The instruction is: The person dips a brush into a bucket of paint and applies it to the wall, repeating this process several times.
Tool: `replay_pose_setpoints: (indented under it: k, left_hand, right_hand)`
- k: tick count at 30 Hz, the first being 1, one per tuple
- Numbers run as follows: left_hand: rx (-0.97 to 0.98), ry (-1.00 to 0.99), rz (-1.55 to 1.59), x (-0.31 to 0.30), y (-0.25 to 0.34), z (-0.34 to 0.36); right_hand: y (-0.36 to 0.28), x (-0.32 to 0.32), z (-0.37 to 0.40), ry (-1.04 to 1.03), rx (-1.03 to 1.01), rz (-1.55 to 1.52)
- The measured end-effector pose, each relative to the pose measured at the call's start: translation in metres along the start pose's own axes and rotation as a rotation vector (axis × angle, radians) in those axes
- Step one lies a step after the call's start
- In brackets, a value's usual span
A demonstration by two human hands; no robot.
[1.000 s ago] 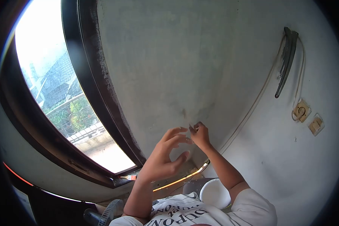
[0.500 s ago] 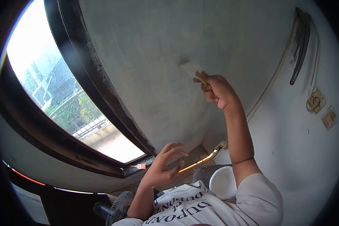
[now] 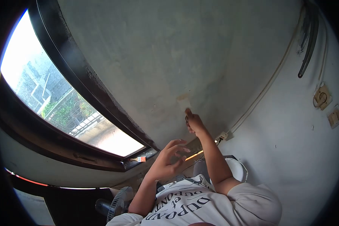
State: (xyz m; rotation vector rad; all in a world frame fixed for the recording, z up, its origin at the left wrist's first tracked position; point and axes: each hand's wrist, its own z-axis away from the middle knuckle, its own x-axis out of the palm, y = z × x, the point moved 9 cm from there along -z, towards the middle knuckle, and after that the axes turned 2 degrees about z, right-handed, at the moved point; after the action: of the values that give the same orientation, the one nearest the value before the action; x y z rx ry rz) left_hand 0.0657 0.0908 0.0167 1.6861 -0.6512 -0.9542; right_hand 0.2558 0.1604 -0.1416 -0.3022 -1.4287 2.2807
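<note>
My right hand [image 3: 194,122] grips the handle of a paintbrush [image 3: 184,103]. The brush has a pale, wide head, and its tip lies at the grey-green wall [image 3: 147,56], apparently against it. Lower down, in front of my chest, my left hand [image 3: 168,160] is raised with its fingers bent and apart, holding nothing. Behind my right arm stands a white bucket [image 3: 237,169], partly hidden by the arm and sleeve.
A second paintbrush with an orange band [image 3: 139,159] lies on the sill of the dark-framed window [image 3: 75,109]. A fan [image 3: 120,201] stands at lower left. Cables [image 3: 263,88] run along the wall towards an extension socket [image 3: 222,136]. Wall sockets [image 3: 323,97] sit at right.
My right hand has brought the paintbrush down the wall, closer to my body. My left hand stays nearly in place. The view has shifted slightly.
</note>
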Motion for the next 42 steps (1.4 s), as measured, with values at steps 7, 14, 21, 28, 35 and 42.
replay_pose_setpoints:
  k: [7, 14, 21, 28, 35, 42]
  left_hand:
    - [-0.022, -0.009, -0.021, 0.006, -0.007, 0.0]
    - [-0.013, -0.006, -0.034, 0.007, -0.007, 0.005]
    - [-0.024, 0.01, -0.01, 0.006, -0.015, 0.008]
    - [-0.015, 0.007, -0.02, 0.006, -0.013, 0.006]
    - [-0.019, -0.016, -0.026, 0.011, -0.004, 0.001]
    - [0.07, 0.045, -0.171, -0.019, 0.053, -0.025]
  right_hand:
    - [0.082, -0.005, 0.002, -0.052, 0.305, -0.096]
    - [-0.127, -0.02, 0.065, -0.09, -0.021, -0.064]
    - [-0.2, -0.038, 0.112, 0.444, -0.935, 0.452]
    - [-0.099, -0.012, 0.051, 0.69, -0.819, 1.019]
    - [-0.014, -0.035, 0.019, 0.517, -0.534, 1.132]
    - [-0.188, -0.026, 0.11, 0.607, -0.784, 1.026]
